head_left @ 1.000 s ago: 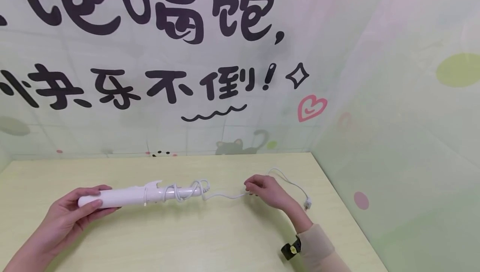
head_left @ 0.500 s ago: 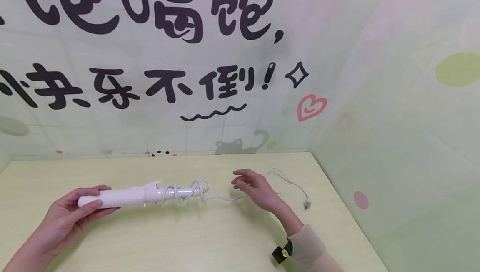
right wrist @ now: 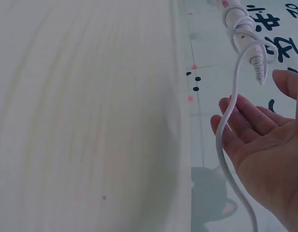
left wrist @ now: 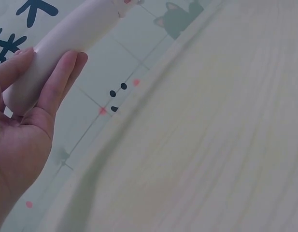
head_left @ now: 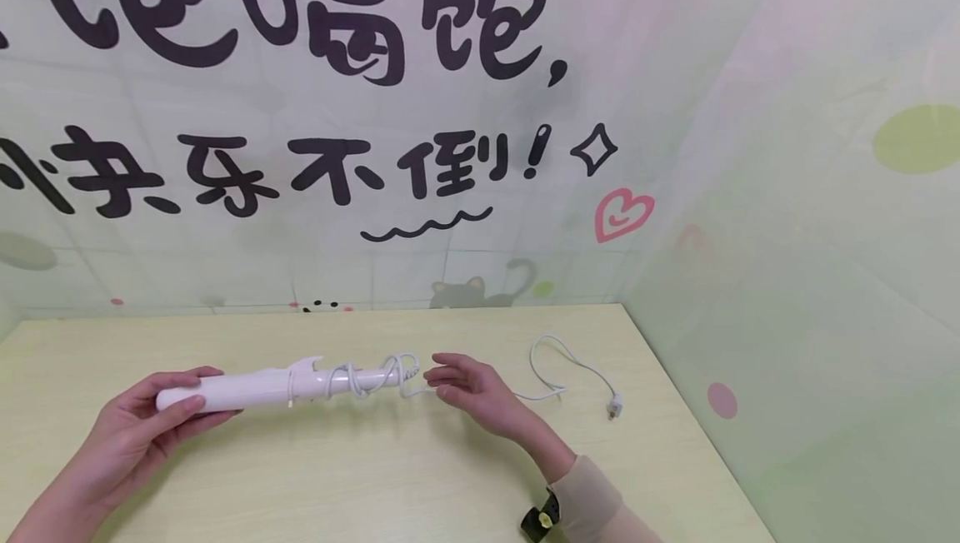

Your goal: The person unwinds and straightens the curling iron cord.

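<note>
My left hand (head_left: 138, 418) grips the thick, rounded end of a white curling iron (head_left: 255, 391), thumb on the near side and fingers behind. It is held level above the table, its narrow end pointing right. A white cord (head_left: 352, 378) is looped round that narrow part. In the left wrist view, the thick end (left wrist: 66, 46) lies between thumb and fingers. My right hand (head_left: 480, 397) is just right of the narrow end, fingers loosely extended, holding nothing. The right wrist view shows the cord (right wrist: 222, 137) hanging past its fingertips, below the ribbed cord sleeve (right wrist: 257, 67).
Rightward along the pale wooden table (head_left: 337, 476) runs the rest of the cord, ending in a plug (head_left: 615, 406). A printed back wall (head_left: 337, 268) and a side wall (head_left: 810, 318) border the table. A dark wrist device (head_left: 542, 518) sits by the right sleeve.
My right hand has let go of the cord and moved left toward the curling iron's narrow end, its fingers spreading. The left hand and the curling iron have stayed nearly still.
</note>
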Demonstrator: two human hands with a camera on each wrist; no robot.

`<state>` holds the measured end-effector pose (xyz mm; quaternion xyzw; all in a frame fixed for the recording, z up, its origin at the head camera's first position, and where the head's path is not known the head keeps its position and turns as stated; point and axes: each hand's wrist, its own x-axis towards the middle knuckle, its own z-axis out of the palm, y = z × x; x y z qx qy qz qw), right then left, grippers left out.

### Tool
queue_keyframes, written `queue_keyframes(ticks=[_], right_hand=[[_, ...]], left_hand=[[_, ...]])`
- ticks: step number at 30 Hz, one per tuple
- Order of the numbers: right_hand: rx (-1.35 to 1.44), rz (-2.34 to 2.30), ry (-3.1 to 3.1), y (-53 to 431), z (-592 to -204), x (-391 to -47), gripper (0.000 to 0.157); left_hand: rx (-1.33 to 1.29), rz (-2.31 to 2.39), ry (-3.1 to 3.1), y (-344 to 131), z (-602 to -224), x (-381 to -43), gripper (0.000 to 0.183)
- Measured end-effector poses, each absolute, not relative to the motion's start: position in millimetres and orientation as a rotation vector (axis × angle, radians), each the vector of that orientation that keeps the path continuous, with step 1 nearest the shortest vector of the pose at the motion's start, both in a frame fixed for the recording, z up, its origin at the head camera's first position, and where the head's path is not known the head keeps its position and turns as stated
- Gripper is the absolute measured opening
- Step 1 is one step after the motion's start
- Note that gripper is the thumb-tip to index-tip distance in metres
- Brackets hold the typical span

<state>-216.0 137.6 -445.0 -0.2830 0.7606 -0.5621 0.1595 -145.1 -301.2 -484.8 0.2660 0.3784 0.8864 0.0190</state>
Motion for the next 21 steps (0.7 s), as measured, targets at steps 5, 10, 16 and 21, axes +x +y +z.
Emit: queue_keyframes(ticks=[5,10,16,21], right_hand=[[-0.792,-1.617,2.148,133.5,-449.4,-216.3,0.036],[-0.767,-1.578,2.176,133.6,-449.2,-215.2,0.028],[-0.766,-1.508,2.265,137.3,-446.4,-211.5,0.021],[-0.763,-1.500,2.297,144.6,-441.7,-209.6,0.019]], left_hand=[[0.788,2.757,1.209,-300.3,-482.5,-145.1,0.050],[0.763,2.763,1.249,-300.8,-481.4,-144.9,0.049],[0.764,2.763,1.265,-301.5,-480.7,-145.1,0.049],[0.762,2.758,1.245,-302.7,-481.3,-144.7,0.049]])
